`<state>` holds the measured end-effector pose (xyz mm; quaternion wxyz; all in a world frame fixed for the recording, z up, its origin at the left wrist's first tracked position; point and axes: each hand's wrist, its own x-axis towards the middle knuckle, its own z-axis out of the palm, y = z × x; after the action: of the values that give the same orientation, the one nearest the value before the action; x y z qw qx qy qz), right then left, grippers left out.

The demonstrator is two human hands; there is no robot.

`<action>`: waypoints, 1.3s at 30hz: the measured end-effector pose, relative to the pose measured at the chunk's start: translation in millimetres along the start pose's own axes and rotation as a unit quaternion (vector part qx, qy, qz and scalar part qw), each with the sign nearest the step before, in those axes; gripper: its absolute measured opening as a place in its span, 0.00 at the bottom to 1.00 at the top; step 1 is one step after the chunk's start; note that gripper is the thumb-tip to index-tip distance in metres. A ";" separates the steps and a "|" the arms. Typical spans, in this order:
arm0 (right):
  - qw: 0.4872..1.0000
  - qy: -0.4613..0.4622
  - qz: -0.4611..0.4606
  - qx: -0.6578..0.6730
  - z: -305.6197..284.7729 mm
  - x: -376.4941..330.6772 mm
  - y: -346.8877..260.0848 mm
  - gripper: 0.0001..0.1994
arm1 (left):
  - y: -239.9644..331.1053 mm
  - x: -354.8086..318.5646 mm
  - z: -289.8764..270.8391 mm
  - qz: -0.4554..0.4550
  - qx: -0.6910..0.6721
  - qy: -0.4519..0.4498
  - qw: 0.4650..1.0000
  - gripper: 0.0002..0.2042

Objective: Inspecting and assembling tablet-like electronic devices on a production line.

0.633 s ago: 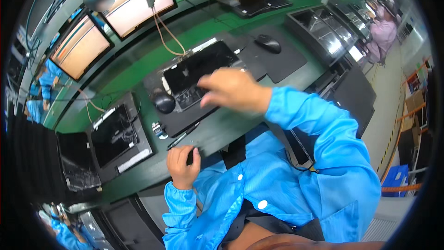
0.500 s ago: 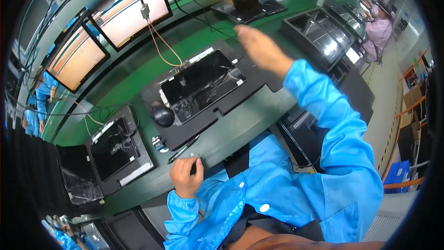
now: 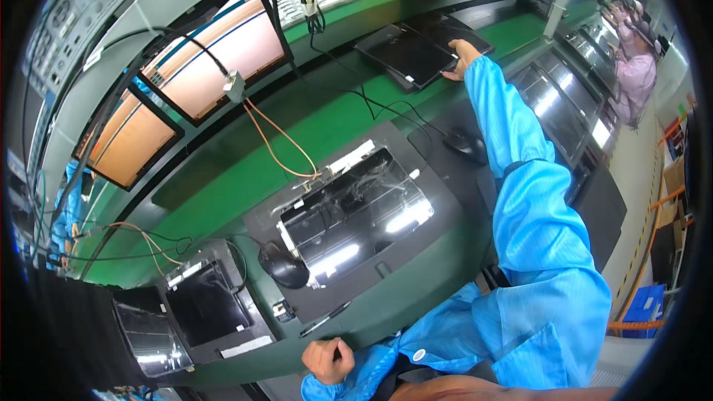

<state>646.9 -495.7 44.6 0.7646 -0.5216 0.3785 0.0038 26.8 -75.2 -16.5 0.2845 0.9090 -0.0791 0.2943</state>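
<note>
My right hand (image 3: 462,61) reaches far out to the back, its fingers and thumb closed on the right edge of a black display panel (image 3: 412,58). A second dark panel (image 3: 449,30) lies against that one. Close to the table's front edge, my left hand (image 3: 327,361) is curled into a loose fist, with nothing visible in it. Just beyond that fist lies a black pen (image 3: 325,319). In front of me a glossy display panel (image 3: 364,215), with film over it, rests on a black mat. A black mouse (image 3: 284,266) sits at its left corner.
Two lit monitors (image 3: 238,56) stand at the back left, with cables hanging down. Another mouse (image 3: 465,145) lies below my right forearm. More panels (image 3: 197,301) lie at the left, and black trays (image 3: 557,100) at the right. A person in pink (image 3: 635,67) sits beyond.
My right hand has moved farther out and onto the dark panel's edge. The view has shifted, so the table appears lower. My left hand stays curled near the front edge.
</note>
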 end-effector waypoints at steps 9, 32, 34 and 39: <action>0.995 0.073 -0.011 -0.065 42.9 3.0 22.1 0.24 | 5.8 15.1 -13.4 -0.035 0.014 -0.050 0.998 0.06; 0.931 -0.170 -0.208 0.245 -153.6 -57.4 -55.7 0.12 | -11.2 -16.6 7.0 -0.053 0.036 0.041 0.997 0.02; 0.940 -0.119 -0.222 0.228 -225.3 -66.0 -70.7 0.12 | -9.8 -13.6 9.9 -0.059 0.028 0.039 0.997 0.02; 0.938 -0.066 -0.258 0.220 -329.2 -83.5 -47.5 0.13 | -2.6 -13.5 8.1 -0.063 0.011 0.041 0.997 0.03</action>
<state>417.1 -748.5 75.3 0.8582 -0.4184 0.1713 -0.2430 20.6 -77.9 -31.0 0.2953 0.9024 -0.0070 0.3136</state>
